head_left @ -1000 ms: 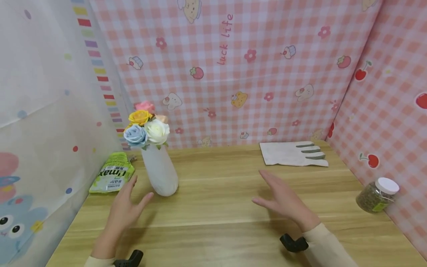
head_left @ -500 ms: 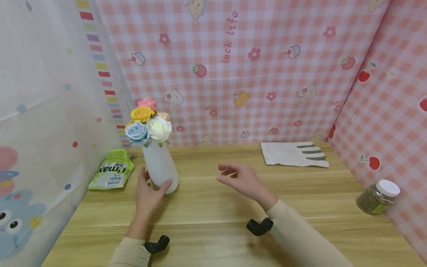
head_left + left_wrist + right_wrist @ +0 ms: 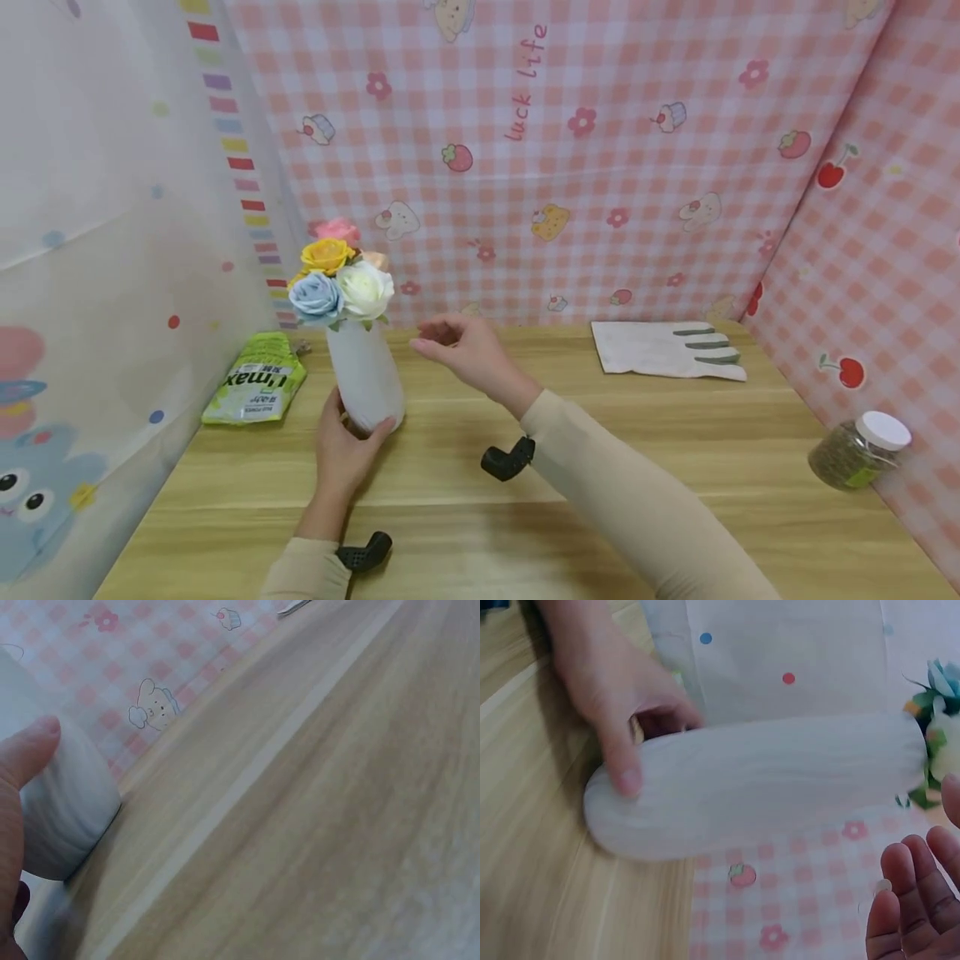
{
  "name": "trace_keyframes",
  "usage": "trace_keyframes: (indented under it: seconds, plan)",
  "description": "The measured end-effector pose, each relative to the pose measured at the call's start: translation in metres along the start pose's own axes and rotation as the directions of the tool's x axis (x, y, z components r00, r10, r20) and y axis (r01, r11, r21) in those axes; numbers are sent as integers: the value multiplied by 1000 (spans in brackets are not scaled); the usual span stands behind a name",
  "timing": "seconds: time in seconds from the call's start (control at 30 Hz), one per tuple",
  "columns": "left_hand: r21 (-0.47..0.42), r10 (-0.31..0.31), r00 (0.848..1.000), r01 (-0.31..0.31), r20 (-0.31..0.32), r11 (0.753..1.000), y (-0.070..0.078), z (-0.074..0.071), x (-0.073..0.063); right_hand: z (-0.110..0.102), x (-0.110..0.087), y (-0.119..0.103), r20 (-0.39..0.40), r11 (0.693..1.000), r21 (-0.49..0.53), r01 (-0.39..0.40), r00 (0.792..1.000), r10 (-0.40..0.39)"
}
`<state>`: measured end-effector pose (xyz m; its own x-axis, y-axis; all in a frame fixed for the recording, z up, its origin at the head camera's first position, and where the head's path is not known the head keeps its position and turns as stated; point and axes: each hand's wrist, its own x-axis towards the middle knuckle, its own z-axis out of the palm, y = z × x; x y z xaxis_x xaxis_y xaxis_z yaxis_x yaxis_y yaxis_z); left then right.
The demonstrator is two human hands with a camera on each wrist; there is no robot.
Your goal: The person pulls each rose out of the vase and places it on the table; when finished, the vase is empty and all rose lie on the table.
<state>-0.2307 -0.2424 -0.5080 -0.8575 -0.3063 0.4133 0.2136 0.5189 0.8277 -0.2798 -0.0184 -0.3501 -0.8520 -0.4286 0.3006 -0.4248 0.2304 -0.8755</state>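
Observation:
A white vase (image 3: 365,371) stands at the left of the wooden table with artificial roses (image 3: 365,289) in pink, yellow, blue, peach and white. My left hand (image 3: 343,454) holds the vase low down, thumb on its near side and fingers round its left. In the left wrist view the vase's lower part (image 3: 71,814) rests on the tabletop, with the thumb laid against it. My right hand (image 3: 472,354) hovers just right of the vase's upper part, fingers loosely bent and holding nothing. The right wrist view shows those fingertips (image 3: 902,874) apart from the vase, near the blooms.
A green and white packet (image 3: 255,381) lies left of the vase. Towards the back right lies a white glove (image 3: 648,347) with grey-green between its fingers. A white-lidded jar (image 3: 855,454) stands at the right edge. Patterned cloth walls (image 3: 585,167) enclose the table.
My left hand has moved right and taken hold of the vase's lower part. The right hand has swept left from mid-table to beside the vase. The vase stays in place.

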Motion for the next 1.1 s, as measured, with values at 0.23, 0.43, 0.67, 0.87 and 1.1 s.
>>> trace_keyframes:
  seconds: [0.23,0.43,0.67,0.87,1.1]
  plan:
    - [18,20,1000,-20,18,1000,-3,3,-1,22,20,-14,-24,997,78,-12,1000,13]
    - [20,23,999,-24,34,1000,-1,3,0,33,33,-20,-66,991,136,14,998,-5]
    - [43,28,999,-29,18,999,-1,2,0,39,42,-23,-85,985,172,-28,995,43]
    - [31,94,992,-92,-79,995,0,2,-4,41,43,-25,-88,973,228,-36,994,57]
    - [53,210,965,-204,-157,978,-1,1,-4,44,46,-24,-69,972,227,-56,995,73]
